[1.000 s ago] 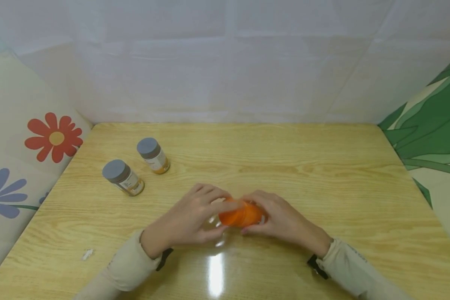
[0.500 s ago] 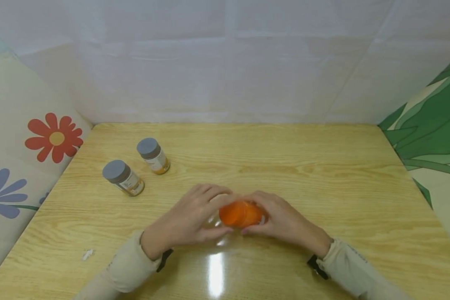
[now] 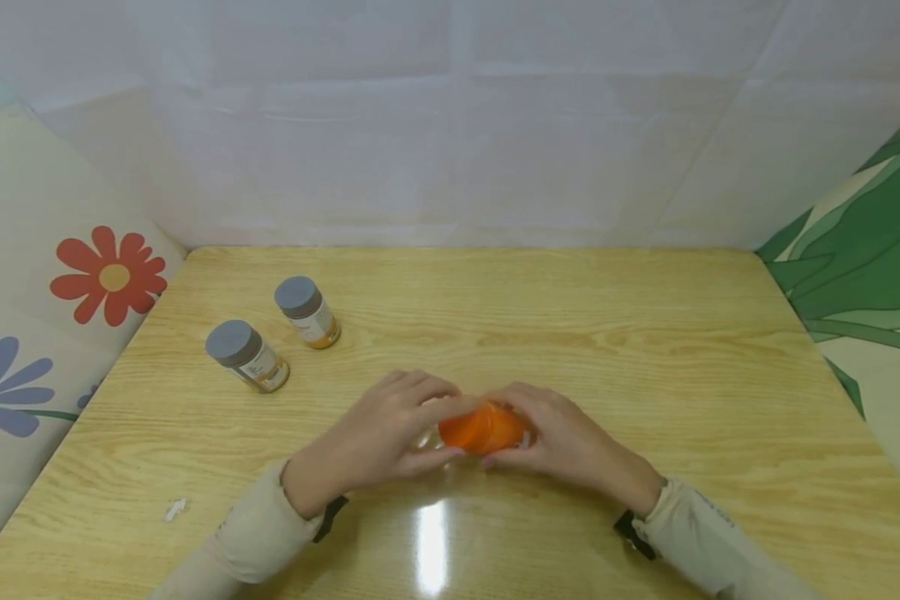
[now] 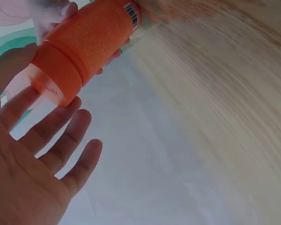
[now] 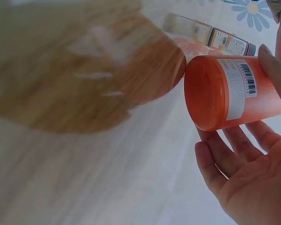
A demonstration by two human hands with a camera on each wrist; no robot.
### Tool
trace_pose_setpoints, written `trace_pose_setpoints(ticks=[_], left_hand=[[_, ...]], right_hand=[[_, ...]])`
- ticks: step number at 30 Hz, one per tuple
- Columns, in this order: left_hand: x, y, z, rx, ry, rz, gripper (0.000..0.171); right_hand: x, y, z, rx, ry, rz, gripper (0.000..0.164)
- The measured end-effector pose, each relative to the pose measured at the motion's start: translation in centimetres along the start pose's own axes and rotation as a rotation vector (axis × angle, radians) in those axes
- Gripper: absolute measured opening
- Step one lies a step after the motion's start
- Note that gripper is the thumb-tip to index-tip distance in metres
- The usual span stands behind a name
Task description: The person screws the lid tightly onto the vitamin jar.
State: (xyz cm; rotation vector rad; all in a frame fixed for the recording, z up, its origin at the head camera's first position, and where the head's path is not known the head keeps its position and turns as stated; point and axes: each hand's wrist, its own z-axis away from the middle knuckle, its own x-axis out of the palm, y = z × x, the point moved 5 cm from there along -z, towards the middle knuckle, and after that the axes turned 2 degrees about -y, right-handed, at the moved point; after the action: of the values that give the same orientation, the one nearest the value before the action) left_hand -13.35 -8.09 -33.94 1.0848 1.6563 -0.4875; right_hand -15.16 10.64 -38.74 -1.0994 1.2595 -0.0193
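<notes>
An orange plastic bottle (image 3: 505, 429) lies on its side between the two hands, close over the table, its cap end to the left. My left hand (image 3: 378, 429) pinches the orange screw cap (image 4: 56, 75) between thumb and fingertips, while its outer fingers are spread off it in the left wrist view. Around the bottle's body, my right hand (image 3: 562, 429) holds with thumb on one side and fingers on the other. A white label with a barcode (image 5: 248, 79) shows near the bottle's base in the right wrist view.
Two jars with grey lids, a nearer one (image 3: 247, 357) and a farther one (image 3: 307, 312), stand at the table's left. A small white scrap (image 3: 175, 509) lies at front left. White cloth (image 3: 450, 158) hangs behind the wooden table (image 3: 570, 317).
The left thumb and forefinger have shifted a little back and forth around the cap. The right hand and bottle stay in place, as do the two jars.
</notes>
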Motion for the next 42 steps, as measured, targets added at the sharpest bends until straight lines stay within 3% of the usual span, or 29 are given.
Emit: trace_pose_setpoints(ticks=[8,13,18,25,29,33,42], left_hand=[[-0.21,0.3,0.16,0.082,-0.059,0.02,0.052],[-0.15,0.29,0.25,0.093,-0.073,0.019,0.052],[-0.16,0.27,0.27,0.07,-0.081,0.041,0.051],[-0.17,-0.24,0.34,-0.056,-0.019,0.0,0.056],[-0.04,-0.4,0.4,-0.101,-0.023,-0.018,0.058],[0.03,-0.38,0.4,-0.098,-0.026,-0.01,0.055],[-0.1,-0.31,0.23,-0.025,-0.041,0.036,0.055]], right_hand=[[-0.05,-0.18,0.04,-0.007,-0.005,-0.005,0.063],[-0.07,-0.19,0.03,-0.017,-0.006,-0.006,0.064],[-0.03,-0.16,0.04,-0.024,0.003,-0.007,0.062],[0.01,-0.14,-0.08,-0.036,0.028,0.008,0.062],[0.07,-0.16,-0.07,-0.035,0.026,0.012,0.062],[0.11,-0.21,-0.1,-0.022,0.012,0.005,0.062],[0.14,-0.06,-0.17,-0.004,0.004,0.0,0.062]])
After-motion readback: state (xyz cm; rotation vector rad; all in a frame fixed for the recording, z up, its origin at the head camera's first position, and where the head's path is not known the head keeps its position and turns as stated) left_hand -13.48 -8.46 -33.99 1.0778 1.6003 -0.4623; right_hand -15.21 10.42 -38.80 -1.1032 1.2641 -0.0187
